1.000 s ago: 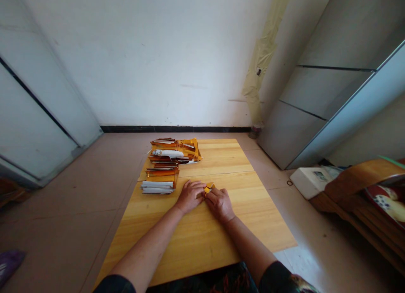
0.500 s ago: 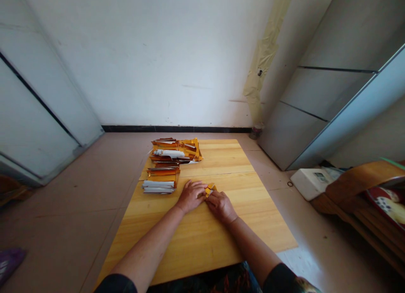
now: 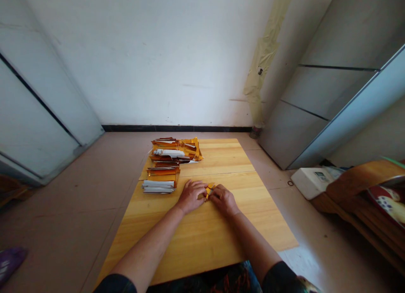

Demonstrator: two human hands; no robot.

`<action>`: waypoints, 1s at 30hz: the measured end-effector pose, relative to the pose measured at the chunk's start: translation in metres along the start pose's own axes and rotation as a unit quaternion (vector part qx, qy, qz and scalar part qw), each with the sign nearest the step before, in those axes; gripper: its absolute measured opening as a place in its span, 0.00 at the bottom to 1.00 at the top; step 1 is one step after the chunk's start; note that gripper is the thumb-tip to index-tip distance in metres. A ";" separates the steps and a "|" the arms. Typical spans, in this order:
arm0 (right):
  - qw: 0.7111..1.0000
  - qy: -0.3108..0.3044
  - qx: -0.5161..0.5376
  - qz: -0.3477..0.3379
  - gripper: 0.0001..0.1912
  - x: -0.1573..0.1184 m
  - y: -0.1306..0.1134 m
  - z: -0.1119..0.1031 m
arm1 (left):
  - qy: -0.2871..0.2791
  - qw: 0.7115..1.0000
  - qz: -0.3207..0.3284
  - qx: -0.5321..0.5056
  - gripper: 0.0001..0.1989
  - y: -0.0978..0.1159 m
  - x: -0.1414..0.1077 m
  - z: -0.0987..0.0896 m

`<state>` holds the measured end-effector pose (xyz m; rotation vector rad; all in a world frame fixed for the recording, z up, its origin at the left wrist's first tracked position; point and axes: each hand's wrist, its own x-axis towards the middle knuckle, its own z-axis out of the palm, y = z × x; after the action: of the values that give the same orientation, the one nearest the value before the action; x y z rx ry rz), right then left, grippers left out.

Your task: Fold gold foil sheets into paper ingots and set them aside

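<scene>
Around you is a small room: a white wall (image 3: pixel 142 56) rises ahead above a black skirting strip (image 3: pixel 177 128), a length of tan tape (image 3: pixel 261 61) hangs down near the corner, and a pale grey cabinet (image 3: pixel 325 90) fills the right side. On the beige floor (image 3: pixel 63 191) lie a purple slipper (image 3: pixel 9 261), cut off at the lower left, and a white device (image 3: pixel 311 183), right beside a wooden seat (image 3: pixel 357 187) with a red patterned cushion (image 3: pixel 387 204). Straight in front of you is a light wooden tabletop (image 3: pixel 202 238). Toward its far left end sit piled gold-and-white foil strips (image 3: pixel 175 151), with a lower white stack (image 3: pixel 158 186) nearest your hands. Your left hand (image 3: pixel 190 196) and right hand (image 3: pixel 224 200) rest on the wood, fingers curled inward and closed together, pinching a small folded piece of gold foil (image 3: pixel 209 191) between them. That piece sits just above the tabletop, right of the white stack, partly hidden by your fingers.
</scene>
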<state>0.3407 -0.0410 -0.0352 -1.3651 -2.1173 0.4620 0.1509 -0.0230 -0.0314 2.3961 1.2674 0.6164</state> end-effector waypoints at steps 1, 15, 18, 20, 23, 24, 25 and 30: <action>1.000 -0.007 -0.011 0.009 0.06 0.001 -0.002 -0.001 | 0.001 1.000 0.001 0.002 0.06 0.000 0.000 0.000; 0.987 -0.018 -0.149 0.062 0.06 0.008 -0.017 0.002 | -0.003 1.000 0.004 0.008 0.08 0.002 -0.001 -0.001; 0.983 -0.035 -0.163 0.076 0.06 0.009 -0.017 0.002 | -0.006 1.000 0.004 0.007 0.08 0.002 -0.001 -0.001; 0.981 -0.044 -0.167 0.086 0.06 0.010 -0.018 0.000 | -0.009 1.000 0.003 0.006 0.08 0.002 -0.002 -0.001; 0.980 -0.054 -0.166 0.097 0.06 0.011 -0.020 -0.002 | -0.014 1.000 0.006 0.006 0.09 0.003 -0.002 -0.003; 0.980 -0.057 -0.163 0.099 0.06 0.012 -0.021 -0.003 | -0.016 1.000 0.007 0.006 0.09 0.003 -0.003 -0.003; 0.980 -0.061 -0.161 0.101 0.06 0.012 -0.022 -0.004 | -0.017 1.000 0.008 0.007 0.09 0.004 -0.003 -0.004; 0.982 -0.056 -0.153 0.098 0.07 0.011 -0.022 -0.004 | -0.015 1.000 0.007 0.008 0.09 0.004 -0.003 -0.004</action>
<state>0.3241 -0.0398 -0.0170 -1.7703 -2.2224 0.3031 0.1502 -0.0272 -0.0261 2.4207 1.2494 0.5746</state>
